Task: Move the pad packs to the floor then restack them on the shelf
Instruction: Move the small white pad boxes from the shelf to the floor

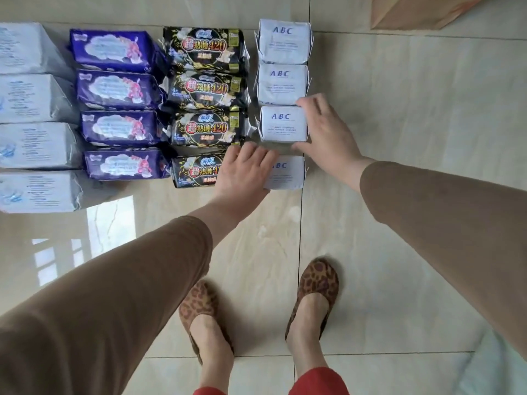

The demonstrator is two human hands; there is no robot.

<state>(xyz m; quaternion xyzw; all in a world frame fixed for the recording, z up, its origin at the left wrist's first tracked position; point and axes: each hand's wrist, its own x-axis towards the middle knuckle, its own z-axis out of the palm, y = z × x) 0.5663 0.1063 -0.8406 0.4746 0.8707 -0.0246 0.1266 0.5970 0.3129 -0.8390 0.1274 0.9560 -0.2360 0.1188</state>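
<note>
1. Pad packs: four columns lie on the tiled floor (399,138); shelf not in view.
2. Right hand (328,132): thumb and fingers grip the third white ABC pack (283,125).
3. Left hand (242,169): fingers straight, resting on the nearest ABC pack (288,173).
4. Step, as judged: floor layout or pickup; next, lift the packs shelfward.

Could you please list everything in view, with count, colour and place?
ABC packs: four, white, rightmost column on the floor.
Black packs: four, black and gold, left of the ABC packs.
Purple packs: four, left of the black packs.
Pale packs: four, light blue-white, far left.
Floor: glossy beige tiles.
Bag: one, tan, top right.
Slippers: two, leopard print, bottom centre.
Left hand: resting on the nearest ABC pack.
Right hand: fingers gripping the third ABC pack.
</note>
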